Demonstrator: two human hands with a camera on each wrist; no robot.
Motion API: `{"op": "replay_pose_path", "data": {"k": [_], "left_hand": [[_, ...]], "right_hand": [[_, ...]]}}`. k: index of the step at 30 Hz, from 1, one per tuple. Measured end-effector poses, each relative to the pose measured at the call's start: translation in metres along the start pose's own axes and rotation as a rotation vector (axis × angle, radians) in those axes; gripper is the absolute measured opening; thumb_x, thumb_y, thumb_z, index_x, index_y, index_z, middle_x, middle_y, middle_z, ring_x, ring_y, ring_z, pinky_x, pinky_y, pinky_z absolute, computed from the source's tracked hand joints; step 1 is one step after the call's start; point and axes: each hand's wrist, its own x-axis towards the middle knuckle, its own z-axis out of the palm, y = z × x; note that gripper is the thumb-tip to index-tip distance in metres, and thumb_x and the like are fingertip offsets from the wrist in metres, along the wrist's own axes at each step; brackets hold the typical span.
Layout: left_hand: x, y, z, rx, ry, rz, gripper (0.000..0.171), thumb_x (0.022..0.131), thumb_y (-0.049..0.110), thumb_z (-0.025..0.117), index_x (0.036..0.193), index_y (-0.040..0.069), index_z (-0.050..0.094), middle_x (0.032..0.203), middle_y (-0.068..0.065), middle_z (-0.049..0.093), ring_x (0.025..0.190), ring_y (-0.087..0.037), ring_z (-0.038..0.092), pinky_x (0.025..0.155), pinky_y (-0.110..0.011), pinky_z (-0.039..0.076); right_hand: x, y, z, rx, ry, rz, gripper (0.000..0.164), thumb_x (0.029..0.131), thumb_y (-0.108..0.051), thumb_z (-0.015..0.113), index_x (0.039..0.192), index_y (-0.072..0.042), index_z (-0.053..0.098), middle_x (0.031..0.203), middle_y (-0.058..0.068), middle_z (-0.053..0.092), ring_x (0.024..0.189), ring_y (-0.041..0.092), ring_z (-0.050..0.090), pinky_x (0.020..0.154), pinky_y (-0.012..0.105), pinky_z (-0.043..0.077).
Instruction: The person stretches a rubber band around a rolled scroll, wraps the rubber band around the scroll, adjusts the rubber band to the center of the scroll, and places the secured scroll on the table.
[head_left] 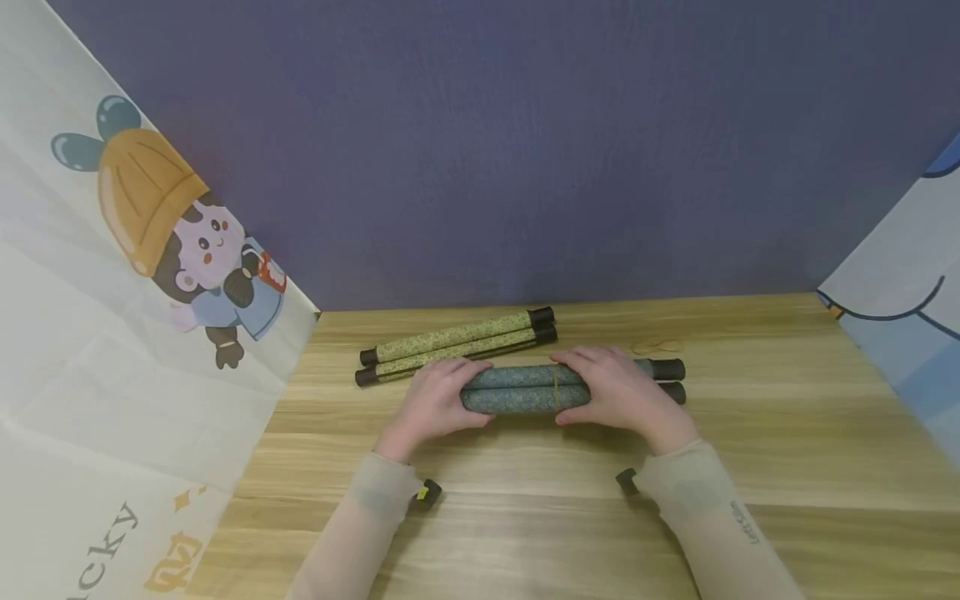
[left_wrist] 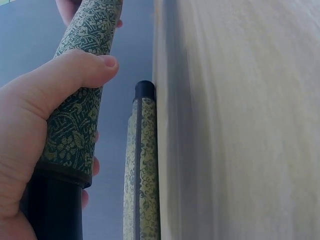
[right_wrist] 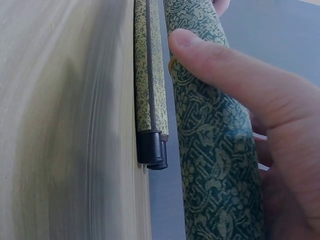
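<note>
A blue-green brocade scroll (head_left: 525, 389) with black end knobs shows as two rolls side by side, a thin rubber band (head_left: 557, 387) around them. My left hand (head_left: 438, 397) grips its left end; in the left wrist view the thumb crosses the patterned cloth (left_wrist: 75, 120) above a black knob (left_wrist: 55, 205). Nearer the right end, my right hand (head_left: 618, 392) holds the rolls with the thumb on the near side. The right wrist view shows that thumb (right_wrist: 220, 60) against the brocade, beside the band. Both wrist views show the scroll raised off the table.
Behind my left hand lies a yellow-green patterned scroll (head_left: 453, 342), also two rolls with black ends. A loose rubber band (head_left: 658, 347) lies on the wooden table (head_left: 540, 517) at the back right. A dark blue panel (head_left: 525, 150) rises behind; printed white cloth (head_left: 112, 358) hangs at left.
</note>
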Motion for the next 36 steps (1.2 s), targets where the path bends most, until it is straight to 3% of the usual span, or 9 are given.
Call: {"op": "replay_pose_path", "data": {"k": [9,36], "left_hand": [[-0.005,-0.001,-0.002,-0.001,0.004,0.005,0.088,0.071,0.047,0.102,0.146,0.014,0.07,0.127,-0.007,0.077,0.11,-0.028,0.074,0.101,-0.055,0.059],[-0.012,0.004,-0.01,-0.005,-0.046,0.006,0.088,0.074,0.049,0.1,0.148,0.014,0.068,0.132,-0.009,0.075,0.118,-0.031,0.072,0.109,-0.066,0.052]], "right_hand": [[-0.001,-0.007,0.002,0.006,-0.009,0.012,0.095,0.081,-0.053,0.096,0.157,-0.009,0.06,0.15,0.019,0.064,0.138,0.046,0.06,0.116,0.077,0.038],[-0.009,-0.02,0.008,0.005,0.015,0.022,0.092,0.08,-0.052,0.097,0.154,-0.01,0.062,0.149,0.017,0.066,0.136,0.045,0.062,0.115,0.077,0.04]]}}
